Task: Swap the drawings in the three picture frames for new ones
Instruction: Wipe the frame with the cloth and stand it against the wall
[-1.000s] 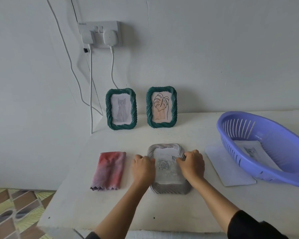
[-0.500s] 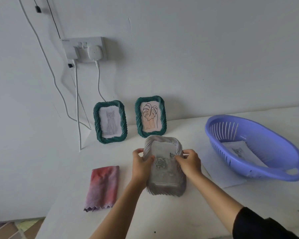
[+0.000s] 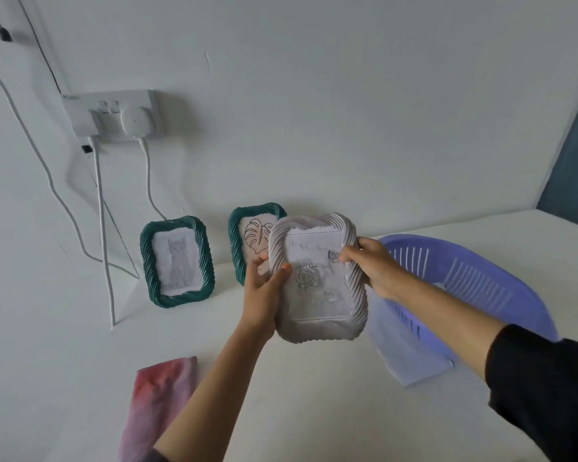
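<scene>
Two hands are closed on one grey picture frame (image 3: 316, 330), which is held up off the table (image 3: 314, 401) in the middle of the picture, upright and slightly tilted, with its glass turned toward the camera. The left edge of the frame is gripped by the left hand (image 3: 262, 291): its thumb (image 3: 282, 271) is laid on the front of the ribbed border and its fingers (image 3: 259, 265) are curled round behind. The right edge is pinched near the top by the right hand (image 3: 376, 270), whose fingers (image 3: 347, 256) are curled over the border onto the glass. A pale drawing of roses (image 3: 306, 278) is seen behind the glass, with faint writing above it that cannot be read.

Two green frames are stood upright against the wall (image 3: 347, 128) behind, at centre left. A cat drawing (image 3: 177, 261) is shown in one, the cat frame (image 3: 147, 261), nearer the left edge. A leaf drawing (image 3: 256, 236) is shown in the other, the leaf frame (image 3: 236, 241), which is partly covered by the grey picture frame and the left hand. A purple basket (image 3: 474, 278) is set on the table at the right, behind the right forearm (image 3: 441, 305), and a white sheet (image 3: 411, 358) is laid just in front of it. A pink cloth (image 3: 162, 405) is folded at the lower left. A wall socket (image 3: 111, 118) with two white cables (image 3: 102, 228) plugged in is fixed at the upper left.
</scene>
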The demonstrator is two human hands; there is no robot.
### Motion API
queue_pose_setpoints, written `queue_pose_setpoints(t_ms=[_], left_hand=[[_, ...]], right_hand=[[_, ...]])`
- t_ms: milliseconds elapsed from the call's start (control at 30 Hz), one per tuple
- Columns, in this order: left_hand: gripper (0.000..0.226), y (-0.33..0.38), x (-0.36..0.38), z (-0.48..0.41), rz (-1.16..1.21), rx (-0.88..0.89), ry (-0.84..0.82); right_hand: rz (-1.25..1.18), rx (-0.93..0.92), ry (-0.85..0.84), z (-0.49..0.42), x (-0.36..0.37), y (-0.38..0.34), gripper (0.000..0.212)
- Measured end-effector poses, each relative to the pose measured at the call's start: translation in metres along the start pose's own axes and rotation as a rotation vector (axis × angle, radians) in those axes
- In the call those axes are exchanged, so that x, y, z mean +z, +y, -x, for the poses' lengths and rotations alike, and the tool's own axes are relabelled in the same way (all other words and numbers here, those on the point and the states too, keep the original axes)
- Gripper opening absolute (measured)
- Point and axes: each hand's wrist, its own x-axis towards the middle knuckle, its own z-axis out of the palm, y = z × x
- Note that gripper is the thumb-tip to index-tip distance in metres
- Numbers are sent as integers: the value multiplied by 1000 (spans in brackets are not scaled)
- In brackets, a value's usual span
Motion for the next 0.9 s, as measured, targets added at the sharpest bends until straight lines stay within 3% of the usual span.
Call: queue_pose_setpoints(t_ms=[133,500,900], left_hand=[[23,2,27,-33,-15,71,-54],[25,-13,81,-141,-57,196,-52],[20,-93,73,-209,-218,75,-5]], right_hand=[[-88,-29,-55,-37,-27,-15,34],[100,-110,-95,-153,-67,-47,30],[241,35,-165,-232,-81,21,29]])
